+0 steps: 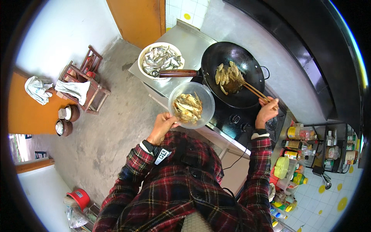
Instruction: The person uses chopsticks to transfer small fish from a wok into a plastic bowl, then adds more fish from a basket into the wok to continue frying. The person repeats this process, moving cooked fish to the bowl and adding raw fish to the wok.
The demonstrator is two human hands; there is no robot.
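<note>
My left hand (pixel 165 125) grips the rim of a clear plastic bowl (pixel 208 108) that holds several browned fried fish (pixel 188 108). The bowl is held at the front of the stove, close beside the wok. In my right hand (pixel 267 112) is a pair of wooden chopsticks (pixel 255 90), their tips among the fried fish (pixel 227 74) inside the black wok (pixel 243 55). A little oil (pixel 233 86) pools at the wok's bottom. The wok's wooden handle (pixel 179 73) points left, over a cream plastic basket (pixel 141 62) of small silvery raw fish (pixel 162 59).
The wok sits on a black gas stove (pixel 224 116) beside a steel counter (pixel 191 37). Bottles and jars (pixel 294 145) crowd the right side, below a dark range hood (pixel 318 58). A wooden chair (pixel 95 98) and two lidded pots (pixel 63 127) stand on the floor at left.
</note>
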